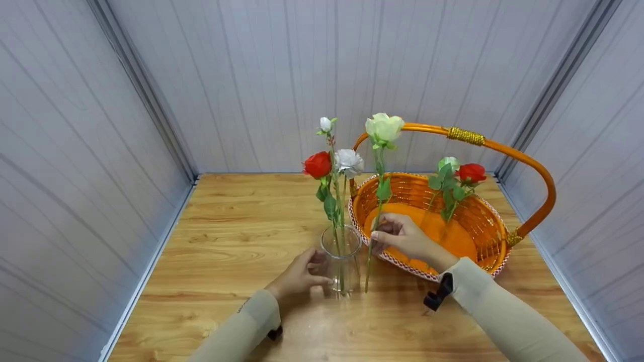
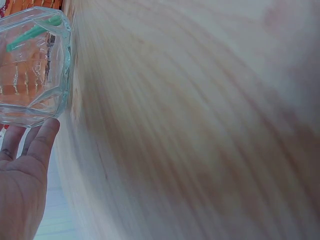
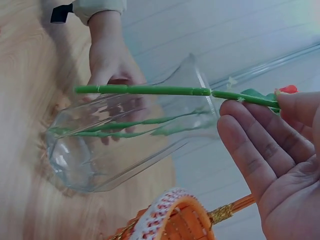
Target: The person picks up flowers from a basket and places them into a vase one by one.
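Observation:
A clear glass vase [image 1: 352,269] stands upright on the wooden table, holding a red rose [image 1: 318,165], a white flower [image 1: 349,162] and a small white bud [image 1: 325,124]. My left hand [image 1: 302,275] holds the vase's left side, thumb in front and fingers behind. In the left wrist view, fingertips touch the glass near its base. Between thumb and fingers, my right hand [image 1: 405,240] pinches the stem of a pale cream-green rose [image 1: 384,128]. The rose is upright just right of the vase, and its cut stem end [image 3: 100,89] is outside the glass.
An orange wicker basket [image 1: 490,213] with a tall arched handle [image 1: 533,171] stands right of the vase, behind my right hand. Inside lean another red rose [image 1: 472,173] and a whitish-green flower [image 1: 449,163]. Pale panel walls [image 1: 241,90] border the table [image 1: 241,236] at the back and sides.

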The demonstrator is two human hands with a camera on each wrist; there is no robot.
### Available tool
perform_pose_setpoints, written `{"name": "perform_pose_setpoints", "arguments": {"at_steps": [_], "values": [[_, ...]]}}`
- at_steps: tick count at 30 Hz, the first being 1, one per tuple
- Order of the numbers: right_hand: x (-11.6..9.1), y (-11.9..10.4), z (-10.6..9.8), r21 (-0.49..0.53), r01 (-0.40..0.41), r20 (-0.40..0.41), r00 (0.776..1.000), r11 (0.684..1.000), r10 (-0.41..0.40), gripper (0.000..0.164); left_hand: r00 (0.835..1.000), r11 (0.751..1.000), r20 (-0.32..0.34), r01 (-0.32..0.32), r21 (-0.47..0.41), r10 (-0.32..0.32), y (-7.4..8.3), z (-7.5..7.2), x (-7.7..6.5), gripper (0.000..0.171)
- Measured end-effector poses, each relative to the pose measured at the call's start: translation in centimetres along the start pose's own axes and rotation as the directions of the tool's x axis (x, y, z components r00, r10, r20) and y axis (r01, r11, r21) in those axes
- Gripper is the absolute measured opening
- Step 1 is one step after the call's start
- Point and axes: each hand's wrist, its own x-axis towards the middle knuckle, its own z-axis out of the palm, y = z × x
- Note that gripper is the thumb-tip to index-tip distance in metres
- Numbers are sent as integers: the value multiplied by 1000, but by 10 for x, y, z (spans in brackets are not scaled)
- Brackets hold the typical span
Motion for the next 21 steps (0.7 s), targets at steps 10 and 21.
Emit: {"name": "perform_pose_setpoints", "arguments": {"at_steps": [10, 21], "values": [[21, -22, 1, -26, 18, -31, 999, 1000, -19, 16, 1000, 1000, -6, 14, -4, -14, -1, -1, -2, 67], [43, -47, -1, -37, 10, -118, 993, 999, -14, 10, 1000, 1000, 8, -12, -1, 12, 0, 0, -1, 65]]}}
